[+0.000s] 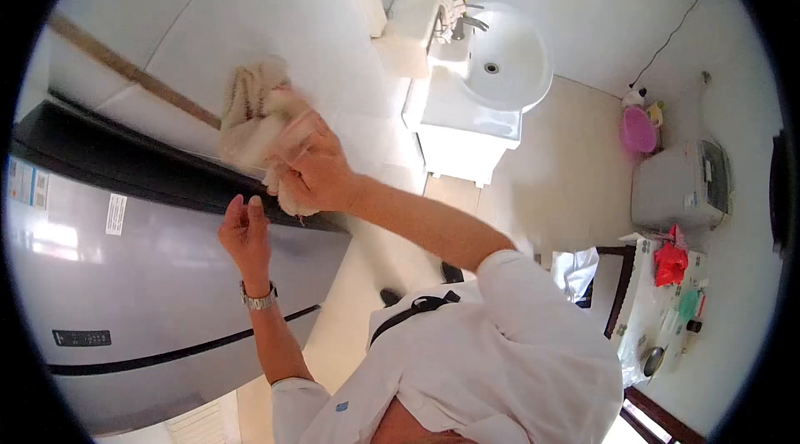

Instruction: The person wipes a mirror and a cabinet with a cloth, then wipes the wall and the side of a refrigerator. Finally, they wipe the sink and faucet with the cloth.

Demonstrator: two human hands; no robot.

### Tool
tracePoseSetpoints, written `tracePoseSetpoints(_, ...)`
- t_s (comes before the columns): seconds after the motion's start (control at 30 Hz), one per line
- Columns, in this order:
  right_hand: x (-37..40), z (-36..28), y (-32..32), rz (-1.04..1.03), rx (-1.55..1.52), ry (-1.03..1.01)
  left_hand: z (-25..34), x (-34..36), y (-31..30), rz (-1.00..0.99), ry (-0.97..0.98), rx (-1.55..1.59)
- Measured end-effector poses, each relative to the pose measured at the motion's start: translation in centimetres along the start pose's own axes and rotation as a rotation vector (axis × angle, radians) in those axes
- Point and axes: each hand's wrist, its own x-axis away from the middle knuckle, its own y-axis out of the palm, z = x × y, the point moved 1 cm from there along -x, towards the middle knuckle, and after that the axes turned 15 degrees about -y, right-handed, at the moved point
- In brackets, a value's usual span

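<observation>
My right hand point(321, 171) is closed on a beige cloth point(254, 98), which is bunched up and blurred by motion. The cloth is over the top edge of a grey refrigerator point(175, 265), close to the white wall. Part of it hangs below my fingers. My left hand point(245, 231), with a metal watch point(259, 298) on the wrist, is just below the cloth, in front of the refrigerator's dark top edge point(167, 161). Its fingers are loosely curled, with nothing visible in them.
A white washbasin point(508, 57) with a tap stands ahead to the right. Farther right are a pink basin point(638, 129) and a grey-white appliance point(679, 186). A table point(637, 306) at the lower right bears a red bag point(670, 264) and small items. A brown strip point(133, 73) runs along the wall.
</observation>
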Motion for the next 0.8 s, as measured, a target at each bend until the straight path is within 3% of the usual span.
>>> tracePoseSetpoints(0.03,1.8,0.2,0.5,-0.014,-0.13,0.186,0.4,-0.1,1.0,-0.01,-0.004,-0.007)
tracePoseSetpoints(0.17,7.6,-0.1,1.5,0.151,-0.077,0.422,0.9,-1.1,2.6,-0.088,-0.002,0.048)
tracePoseSetpoints(0.23,12.4,0.5,2.2,0.257,-0.115,0.699,0.3,-1.9,3.1,-0.13,0.042,0.013)
tracePoseSetpoints(0.27,14.3,0.4,2.6,0.265,-0.106,0.702,1.0,-2.0,3.4,-0.141,0.045,0.012)
tracePoseSetpoints(0.33,18.5,0.8,3.0,0.307,0.022,1.004,3.0,-2.1,4.5,-0.246,0.029,-0.032)
tracePoseSetpoints(0.37,21.1,1.5,3.5,0.312,0.032,1.003,2.9,-2.5,4.8,-0.256,0.033,-0.029)
tracePoseSetpoints(0.43,25.6,2.8,4.3,0.555,-0.138,1.244,2.5,-3.3,5.3,-0.26,0.188,0.01)
tracePoseSetpoints(0.47,25.4,2.8,4.1,0.569,-0.125,1.242,2.4,-3.6,5.2,-0.277,0.193,0.014)
tracePoseSetpoints(0.53,25.1,3.2,3.8,0.664,-0.235,1.489,2.2,-3.8,5.2,-0.268,0.1,-0.024)
tracePoseSetpoints(0.57,23.7,3.4,3.6,0.671,-0.223,1.488,2.3,-3.8,5.4,-0.279,0.101,-0.018)
tracePoseSetpoints(0.67,18.3,4.7,3.5,0.718,-0.183,1.207,2.9,-3.9,5.6,-0.283,0.201,0.029)
tracePoseSetpoints(0.8,8.5,5.4,1.6,0.499,-0.138,0.846,2.0,-4.3,5.5,-0.282,0.179,-0.023)
